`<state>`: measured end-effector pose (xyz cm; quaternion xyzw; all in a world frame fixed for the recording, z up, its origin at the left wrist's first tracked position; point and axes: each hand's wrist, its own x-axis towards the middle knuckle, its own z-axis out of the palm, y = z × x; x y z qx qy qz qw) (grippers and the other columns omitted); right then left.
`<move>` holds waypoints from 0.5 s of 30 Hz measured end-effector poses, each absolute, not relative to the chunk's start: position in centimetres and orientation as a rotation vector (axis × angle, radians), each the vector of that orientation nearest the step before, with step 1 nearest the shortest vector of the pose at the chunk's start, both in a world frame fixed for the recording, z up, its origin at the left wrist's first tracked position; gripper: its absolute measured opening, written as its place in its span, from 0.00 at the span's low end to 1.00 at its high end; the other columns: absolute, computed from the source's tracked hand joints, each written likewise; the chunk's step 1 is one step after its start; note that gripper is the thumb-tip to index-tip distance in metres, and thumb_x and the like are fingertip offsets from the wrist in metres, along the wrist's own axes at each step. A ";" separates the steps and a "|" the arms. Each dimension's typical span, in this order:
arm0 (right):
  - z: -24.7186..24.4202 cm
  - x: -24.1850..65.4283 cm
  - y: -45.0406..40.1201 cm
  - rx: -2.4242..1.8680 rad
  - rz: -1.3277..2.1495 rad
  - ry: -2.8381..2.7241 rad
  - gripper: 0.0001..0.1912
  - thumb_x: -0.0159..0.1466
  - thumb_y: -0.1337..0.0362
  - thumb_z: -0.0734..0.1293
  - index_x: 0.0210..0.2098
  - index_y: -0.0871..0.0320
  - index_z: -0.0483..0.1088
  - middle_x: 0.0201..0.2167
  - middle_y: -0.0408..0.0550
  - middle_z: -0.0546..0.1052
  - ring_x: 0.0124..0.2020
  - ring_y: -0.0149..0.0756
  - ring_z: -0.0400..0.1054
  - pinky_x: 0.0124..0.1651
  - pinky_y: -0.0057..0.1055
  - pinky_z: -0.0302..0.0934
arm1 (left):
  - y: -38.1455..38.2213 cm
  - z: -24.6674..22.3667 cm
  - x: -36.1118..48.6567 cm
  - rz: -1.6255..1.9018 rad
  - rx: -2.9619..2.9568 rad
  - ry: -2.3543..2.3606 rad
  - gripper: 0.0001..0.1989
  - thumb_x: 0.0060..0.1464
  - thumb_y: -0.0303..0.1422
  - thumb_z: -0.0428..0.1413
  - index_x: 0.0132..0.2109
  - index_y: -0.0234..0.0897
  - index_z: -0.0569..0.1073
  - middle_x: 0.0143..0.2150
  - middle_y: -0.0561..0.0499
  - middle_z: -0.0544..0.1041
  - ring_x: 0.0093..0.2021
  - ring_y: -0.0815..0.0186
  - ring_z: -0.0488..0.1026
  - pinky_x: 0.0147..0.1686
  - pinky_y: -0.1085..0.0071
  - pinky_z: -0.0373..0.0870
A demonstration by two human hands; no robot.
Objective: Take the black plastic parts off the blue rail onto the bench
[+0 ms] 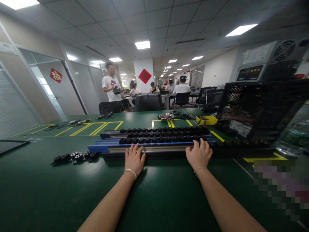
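Note:
My left hand (134,160) lies with its fingers spread over the near edge of a long black rail (166,155) with a metallic strip. Further right, my right hand (199,154) rests at the same rail, fingers apart, their tips close to the row of black parts. Neither hand is closed around anything. Behind the near rail run blue rails (98,148), partly hidden by the others. Rows of small black knob-like parts (154,140) line the rails. A loose cluster of similar black parts (76,157) lies on the table to the left.
The green table (60,199) carries yellow tape lines. Beyond the rails stand a metal bowl (165,117) and a yellow tray (207,120). An open computer case (260,109) with power supplies (270,58) on top rises at right. A person (112,87) stands across the table.

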<state>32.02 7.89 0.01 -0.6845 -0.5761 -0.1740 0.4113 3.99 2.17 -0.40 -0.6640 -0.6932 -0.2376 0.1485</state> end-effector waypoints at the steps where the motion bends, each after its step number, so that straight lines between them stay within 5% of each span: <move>1: 0.0 32.0 7.9 -1.735 -0.441 -1.444 0.21 0.55 0.61 0.57 0.46 0.63 0.66 0.55 0.63 0.61 0.57 0.56 0.49 0.53 0.58 0.44 | 2.2 -0.4 4.0 -0.672 -1.919 -1.995 0.23 0.56 0.41 0.42 0.56 0.41 0.65 0.61 0.47 0.60 0.64 0.56 0.47 0.61 0.52 0.42; 15: 0.0 32.3 8.2 -1.719 -0.377 -1.501 0.21 0.55 0.63 0.57 0.45 0.64 0.66 0.53 0.62 0.63 0.53 0.53 0.51 0.54 0.55 0.44 | 2.2 -0.5 3.9 -0.625 -1.963 -1.996 0.21 0.57 0.40 0.41 0.55 0.42 0.65 0.59 0.48 0.64 0.61 0.58 0.54 0.60 0.51 0.42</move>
